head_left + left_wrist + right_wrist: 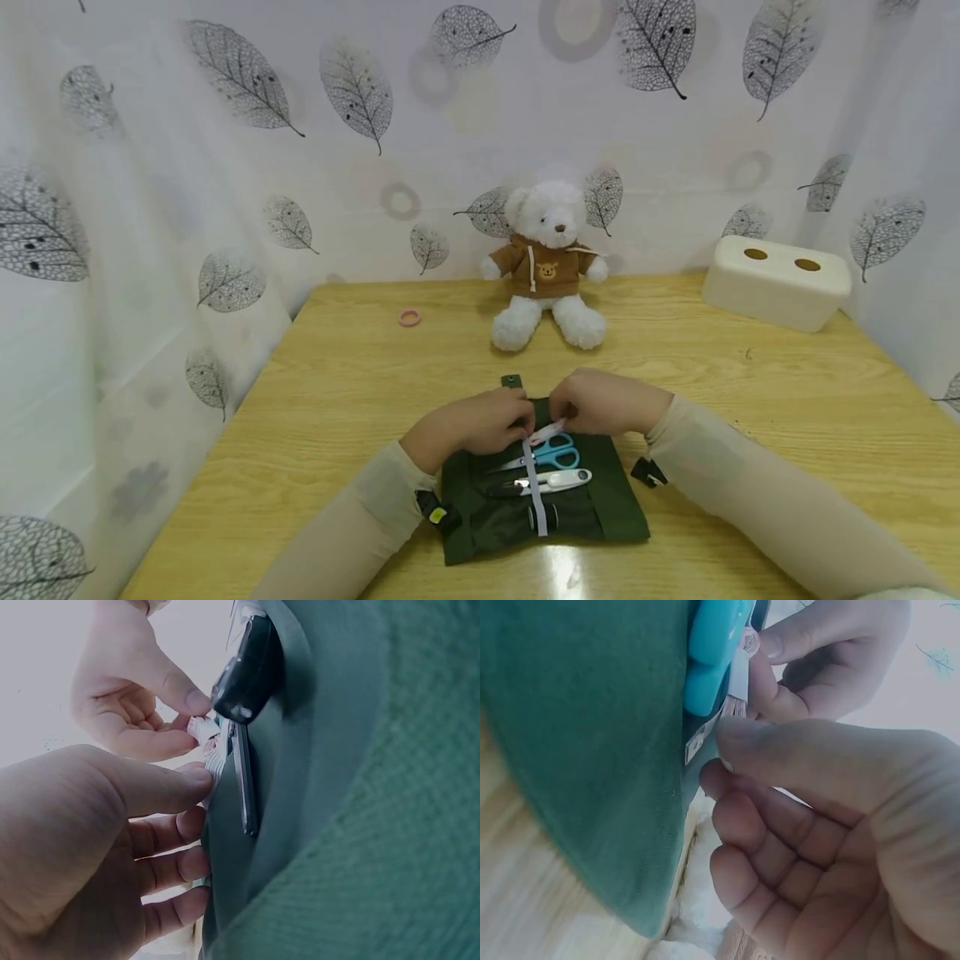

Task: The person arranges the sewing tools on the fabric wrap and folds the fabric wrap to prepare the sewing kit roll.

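Note:
A dark green fabric pouch (pixel 630 508) lies unfolded on the table, holding blue-handled scissors (pixel 564 454), white-handled thread snips (pixel 566 479) and a black thread spool (pixel 551 517) beneath a white elastic band (pixel 534 483). At its far part, my left hand (pixel 483 421) and right hand (pixel 603 404) work close together on a small folded white-and-pink strip (pixel 547 432). Thumb and finger of my right hand pinch one end; the left thumb (pixel 184 780) presses the other end beside the band. Layered edges of the strip (pixel 735 707) show in the right wrist view. Fingers partly hide it.
Behind the pouch sits a white teddy bear (pixel 551 275) in a brown hoodie. A pink ring (pixel 409 317) lies at the back left. A cream box with two round holes (pixel 776 283) stands at the back right, by the leaf-patterned curtain (pixel 360 200).

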The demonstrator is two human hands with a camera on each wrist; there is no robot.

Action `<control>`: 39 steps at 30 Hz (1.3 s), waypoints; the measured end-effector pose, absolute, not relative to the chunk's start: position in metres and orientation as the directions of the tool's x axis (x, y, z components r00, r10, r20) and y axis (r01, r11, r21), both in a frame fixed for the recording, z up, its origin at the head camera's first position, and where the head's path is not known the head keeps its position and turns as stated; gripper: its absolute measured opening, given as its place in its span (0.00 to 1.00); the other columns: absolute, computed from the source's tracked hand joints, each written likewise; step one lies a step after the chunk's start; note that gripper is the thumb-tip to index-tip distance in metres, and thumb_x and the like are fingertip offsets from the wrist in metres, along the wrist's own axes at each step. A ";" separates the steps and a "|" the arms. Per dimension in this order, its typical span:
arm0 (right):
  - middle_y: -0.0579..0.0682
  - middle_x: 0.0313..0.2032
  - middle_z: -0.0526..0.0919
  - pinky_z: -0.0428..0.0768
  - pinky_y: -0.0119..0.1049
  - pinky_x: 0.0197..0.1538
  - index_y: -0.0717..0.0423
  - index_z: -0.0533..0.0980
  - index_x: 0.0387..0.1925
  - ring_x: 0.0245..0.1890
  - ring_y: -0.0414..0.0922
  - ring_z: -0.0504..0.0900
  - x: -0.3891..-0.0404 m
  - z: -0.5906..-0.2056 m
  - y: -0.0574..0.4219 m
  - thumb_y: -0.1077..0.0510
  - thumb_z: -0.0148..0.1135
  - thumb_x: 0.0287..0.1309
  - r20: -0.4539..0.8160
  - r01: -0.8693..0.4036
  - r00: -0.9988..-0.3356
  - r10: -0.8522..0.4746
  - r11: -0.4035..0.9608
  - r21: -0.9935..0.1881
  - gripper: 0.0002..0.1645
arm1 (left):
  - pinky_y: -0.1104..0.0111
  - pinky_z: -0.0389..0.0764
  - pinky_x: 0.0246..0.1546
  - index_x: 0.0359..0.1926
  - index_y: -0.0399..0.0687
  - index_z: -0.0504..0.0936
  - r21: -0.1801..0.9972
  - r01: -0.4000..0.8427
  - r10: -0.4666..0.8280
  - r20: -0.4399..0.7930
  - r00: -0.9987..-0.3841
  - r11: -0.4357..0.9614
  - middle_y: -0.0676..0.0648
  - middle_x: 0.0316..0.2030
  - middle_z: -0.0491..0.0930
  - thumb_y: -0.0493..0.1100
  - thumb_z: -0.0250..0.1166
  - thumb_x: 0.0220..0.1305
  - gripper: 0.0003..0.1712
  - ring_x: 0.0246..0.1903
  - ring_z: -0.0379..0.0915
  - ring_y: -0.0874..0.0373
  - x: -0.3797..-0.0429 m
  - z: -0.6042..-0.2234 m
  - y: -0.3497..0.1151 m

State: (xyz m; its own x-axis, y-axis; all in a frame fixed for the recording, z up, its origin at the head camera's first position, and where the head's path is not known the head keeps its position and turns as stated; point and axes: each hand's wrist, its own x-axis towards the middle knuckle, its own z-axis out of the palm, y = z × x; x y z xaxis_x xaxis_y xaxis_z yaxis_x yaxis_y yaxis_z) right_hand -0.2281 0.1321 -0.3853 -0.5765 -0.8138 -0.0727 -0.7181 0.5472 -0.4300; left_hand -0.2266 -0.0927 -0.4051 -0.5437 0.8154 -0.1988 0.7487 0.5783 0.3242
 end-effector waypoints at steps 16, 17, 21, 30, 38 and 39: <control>0.36 0.24 0.79 0.76 0.30 0.29 0.49 0.83 0.27 0.23 0.31 0.73 -0.227 -0.380 0.123 0.67 0.69 0.53 -0.106 -0.720 -0.568 -0.816 0.556 -0.415 0.09 | 0.71 0.72 0.41 0.37 0.54 0.79 0.327 0.745 0.813 -0.200 -0.548 0.582 0.54 0.39 0.71 0.42 0.58 0.76 0.07 0.36 0.68 0.63 -0.225 -0.406 -0.093; 0.36 0.24 0.79 0.75 0.30 0.28 0.49 0.82 0.27 0.23 0.32 0.73 -0.226 -0.381 0.124 0.67 0.69 0.52 -0.110 -0.714 -0.575 -0.811 0.563 -0.416 0.09 | 0.71 0.72 0.41 0.37 0.53 0.79 0.329 0.746 0.815 -0.197 -0.545 0.579 0.54 0.39 0.71 0.41 0.58 0.76 0.07 0.36 0.68 0.63 -0.224 -0.406 -0.093; 0.36 0.23 0.77 0.73 0.30 0.26 0.48 0.81 0.25 0.21 0.33 0.70 -0.225 -0.384 0.124 0.68 0.68 0.52 -0.101 -0.711 -0.580 -0.808 0.563 -0.422 0.10 | 0.71 0.73 0.41 0.37 0.52 0.79 0.333 0.755 0.824 -0.181 -0.537 0.565 0.54 0.38 0.71 0.40 0.58 0.75 0.06 0.35 0.68 0.63 -0.224 -0.405 -0.093; 0.38 0.24 0.79 0.76 0.30 0.28 0.51 0.82 0.28 0.22 0.32 0.73 -0.225 -0.384 0.119 0.68 0.68 0.52 -0.111 -0.714 -0.571 -0.813 0.559 -0.421 0.09 | 0.70 0.71 0.38 0.36 0.54 0.78 0.346 0.741 0.817 -0.200 -0.541 0.576 0.54 0.37 0.69 0.41 0.57 0.76 0.08 0.34 0.67 0.63 -0.223 -0.404 -0.093; 0.37 0.24 0.80 0.77 0.30 0.29 0.51 0.82 0.27 0.23 0.31 0.75 -0.223 -0.383 0.116 0.68 0.68 0.53 -0.087 -0.711 -0.567 -0.819 0.540 -0.451 0.09 | 0.71 0.72 0.39 0.37 0.54 0.78 0.369 0.728 0.815 -0.207 -0.542 0.578 0.54 0.38 0.71 0.41 0.55 0.76 0.08 0.35 0.68 0.63 -0.225 -0.404 -0.093; 0.37 0.25 0.81 0.78 0.30 0.30 0.50 0.83 0.27 0.24 0.31 0.76 -0.223 -0.384 0.116 0.67 0.68 0.54 -0.084 -0.710 -0.566 -0.820 0.537 -0.455 0.09 | 0.71 0.72 0.39 0.38 0.53 0.79 0.371 0.728 0.816 -0.205 -0.541 0.576 0.54 0.38 0.71 0.41 0.55 0.76 0.08 0.35 0.68 0.63 -0.226 -0.404 -0.093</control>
State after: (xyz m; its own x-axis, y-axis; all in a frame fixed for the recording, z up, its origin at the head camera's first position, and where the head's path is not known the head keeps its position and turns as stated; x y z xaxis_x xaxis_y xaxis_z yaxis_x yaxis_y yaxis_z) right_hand -0.2233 0.1156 -0.3835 -0.5658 -0.8202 -0.0840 -0.7104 0.5367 -0.4553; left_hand -0.2255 -0.0929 -0.4042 -0.5409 0.8158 -0.2048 0.7285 0.5761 0.3708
